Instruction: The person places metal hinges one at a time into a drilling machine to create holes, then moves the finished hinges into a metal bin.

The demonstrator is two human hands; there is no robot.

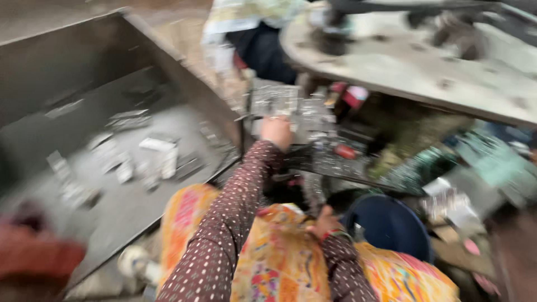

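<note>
**Left hand on a heap of silvery packs, right hand low at the lap**

Blurred throughout, so fine detail lost. Left hand (276, 132) stretched forward at the end of a brown dotted sleeve (224, 229), resting on a heap of silvery blister packs (305, 120) piled just beyond the knees. Fingers curled down onto the packs; cannot tell whether closed around one or merely touching. Right hand (324, 222) held low and near the body, over the orange patterned cloth (279, 263) on the lap, just beside a dark blue bucket (391, 226). Something grey showing at the fingers, yet grip not clear; cannot tell if open or closed.

To the left, a wide grey metal tray (72, 67) with raised walls, a scatter of small white and silver packs (159, 154) lying on its floor. Above right, a worn round table edge (403, 67). Further right, more loose packs and greenish sheets (492, 162) strewn about.
</note>
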